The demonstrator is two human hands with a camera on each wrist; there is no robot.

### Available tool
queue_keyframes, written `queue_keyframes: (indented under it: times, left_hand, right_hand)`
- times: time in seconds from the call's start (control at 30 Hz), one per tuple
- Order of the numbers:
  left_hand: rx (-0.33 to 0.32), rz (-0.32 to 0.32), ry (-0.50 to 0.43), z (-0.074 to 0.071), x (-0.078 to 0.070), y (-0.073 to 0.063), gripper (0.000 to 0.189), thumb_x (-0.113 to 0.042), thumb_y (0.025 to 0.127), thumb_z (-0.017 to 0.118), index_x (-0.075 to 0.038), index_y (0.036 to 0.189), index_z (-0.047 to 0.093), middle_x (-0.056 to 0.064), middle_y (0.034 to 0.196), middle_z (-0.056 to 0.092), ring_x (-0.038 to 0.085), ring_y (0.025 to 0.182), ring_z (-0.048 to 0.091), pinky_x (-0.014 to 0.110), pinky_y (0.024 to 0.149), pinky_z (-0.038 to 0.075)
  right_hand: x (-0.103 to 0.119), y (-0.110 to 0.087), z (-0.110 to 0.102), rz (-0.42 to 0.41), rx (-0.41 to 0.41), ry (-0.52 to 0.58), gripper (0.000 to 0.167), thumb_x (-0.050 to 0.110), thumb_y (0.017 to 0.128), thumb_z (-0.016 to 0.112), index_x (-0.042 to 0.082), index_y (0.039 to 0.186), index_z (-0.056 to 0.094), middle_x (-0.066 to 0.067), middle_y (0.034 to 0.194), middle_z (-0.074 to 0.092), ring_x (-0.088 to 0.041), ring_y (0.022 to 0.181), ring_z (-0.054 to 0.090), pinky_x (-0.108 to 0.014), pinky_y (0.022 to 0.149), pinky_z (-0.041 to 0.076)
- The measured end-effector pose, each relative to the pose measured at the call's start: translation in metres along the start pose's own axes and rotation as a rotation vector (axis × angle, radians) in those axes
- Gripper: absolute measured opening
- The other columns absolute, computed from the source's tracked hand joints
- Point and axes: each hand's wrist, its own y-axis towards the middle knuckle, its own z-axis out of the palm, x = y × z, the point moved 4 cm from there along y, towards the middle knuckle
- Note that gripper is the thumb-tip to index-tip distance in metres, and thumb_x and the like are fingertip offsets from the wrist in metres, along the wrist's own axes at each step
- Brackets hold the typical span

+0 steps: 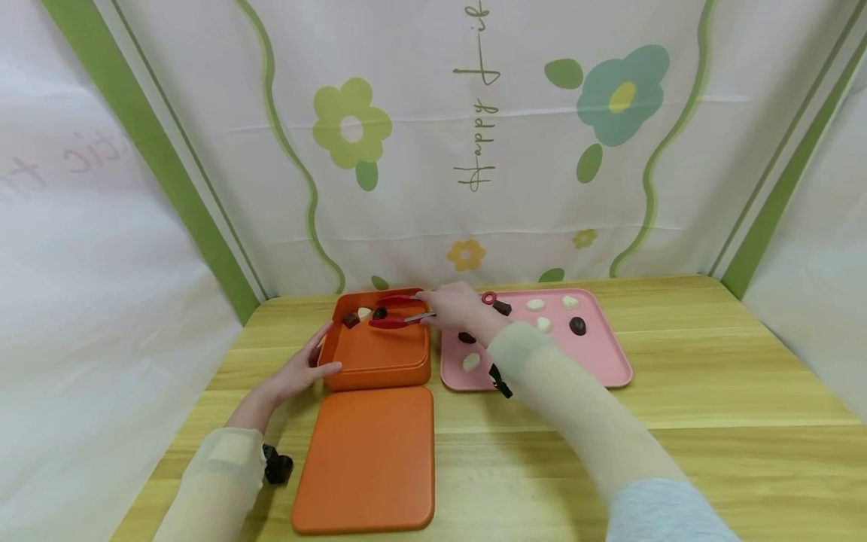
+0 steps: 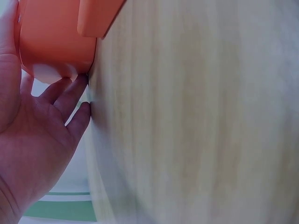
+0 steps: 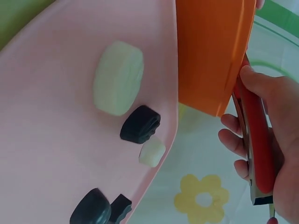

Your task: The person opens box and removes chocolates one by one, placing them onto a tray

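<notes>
In the head view, my right hand [image 1: 460, 305] grips red-tipped metal tongs [image 1: 389, 324] over an open orange box [image 1: 379, 376]. The tips stand apart inside it, close to a dark chocolate-like piece [image 1: 380, 313]. A brown piece [image 1: 350, 321] and a white piece [image 1: 364, 313] lie to its left. The right wrist view shows fingers and thumb around the red handle [image 3: 261, 140]. My left hand [image 1: 301, 373] touches the box's left side, thumb at the near left rim. In the left wrist view its fingers [image 2: 70, 98] extend along the outer wall.
A pink tray [image 1: 603, 365] right of the box bears several white and dark pieces, partly hidden by my right arm. The flat orange lid [image 1: 366, 459] lies in front of the box on the wooden table [image 1: 528, 482]. A printed curtain [image 1: 406, 211] stands behind.
</notes>
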Motion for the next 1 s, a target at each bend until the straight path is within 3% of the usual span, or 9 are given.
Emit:
queue_keyframes:
  times: [0.23, 0.6, 0.83, 1.0]
  left_hand:
    - [-0.002, -0.007, 0.028, 0.0, -0.001, -0.001, 0.087, -0.02, 0.097, 0.062, -0.02, 0.158, 0.0, 0.035, 0.15, 0.024, 0.047, 0.136, 0.029, 0.059, 0.109, 0.021]
    - [-0.004, -0.008, 0.017, -0.001, -0.001, -0.001, 0.087, -0.021, 0.097, 0.062, -0.022, 0.158, 0.0, 0.034, 0.151, 0.023, 0.047, 0.137, 0.029, 0.059, 0.11, 0.022]
    - [-0.006, -0.014, 0.036, 0.0, 0.001, 0.0, 0.086, -0.022, 0.098, 0.061, -0.023, 0.158, 0.0, 0.033, 0.151, 0.025, 0.046, 0.136, 0.03, 0.058, 0.11, 0.022]
    - [-0.006, -0.021, 0.037, 0.0, 0.002, 0.001, 0.087, -0.024, 0.098, 0.062, -0.022, 0.158, 0.0, 0.033, 0.151, 0.024, 0.046, 0.137, 0.029, 0.058, 0.11, 0.021]
  right_hand:
    - [0.006, 0.01, 0.004, 0.005, 0.016, -0.056, 0.051, 0.044, 0.094, 0.062, 0.019, 0.138, 0.056, 0.001, 0.099, 0.067, -0.018, 0.087, 0.061, -0.034, 0.076, 0.05]
    - [0.008, 0.014, 0.002, 0.021, 0.067, -0.032, 0.049, 0.043, 0.095, 0.061, 0.018, 0.137, 0.058, 0.0, 0.106, 0.068, -0.018, 0.091, 0.061, -0.034, 0.076, 0.051]
    - [0.007, 0.014, 0.001, 0.023, 0.082, -0.003, 0.051, 0.044, 0.094, 0.062, 0.017, 0.137, 0.059, 0.0, 0.106, 0.067, -0.017, 0.085, 0.059, -0.033, 0.074, 0.051]
    - [0.008, 0.014, 0.003, 0.019, 0.072, 0.006, 0.049, 0.042, 0.094, 0.062, 0.018, 0.136, 0.06, -0.001, 0.11, 0.068, -0.018, 0.092, 0.061, -0.035, 0.079, 0.051]
